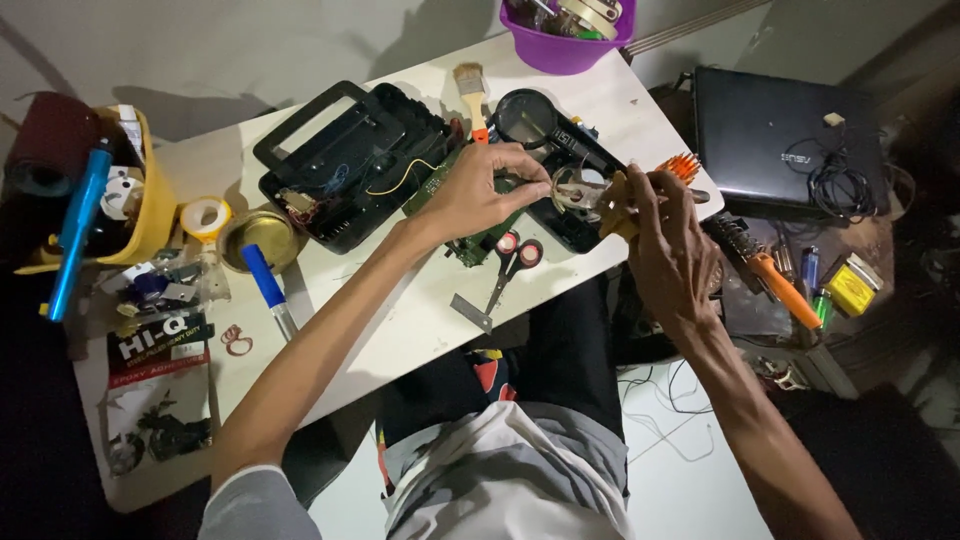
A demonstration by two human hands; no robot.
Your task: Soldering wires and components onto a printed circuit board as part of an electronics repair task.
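**Small part held between both hands above the table's right edge**

The small silvery part (578, 190) sits between your two hands, just above the opened black casing (350, 160) near the table's (420, 330) right edge. It looks round and partly clear, with a metallic glint; finer detail is too small to tell. Judged from its size, it is light and probably fragile, so take it by its rim with fingertips only and avoid squeezing its face. A shiny surface of this kind may slip.

Your left hand (480, 190) is closed in a pinch, thumb and forefinger meeting at the part's left side. Your right hand (665, 240) is curled closed around a yellow-handled tool (620, 205) whose orange ribbed end (683, 165) shows above the fingers; its working tip touches or nearly touches the part, which of the two cannot be told.

Under the left hand lies a green circuit board (440, 185) with a yellow wire (400, 178) running into the casing. Red-handled scissors (513, 262) lie nearer you, beside a small metal blade (470, 312). A paintbrush (470, 95) and a magnifier (525, 118) lie toward the far edge, below a purple bowl (565, 45). Toward the left edge are a brass dish (258, 238), a tape roll (205, 215), a blue-handled tool (265, 285) and a yellow bin (150, 215). A closed laptop (775, 140) rests off the table to the right.
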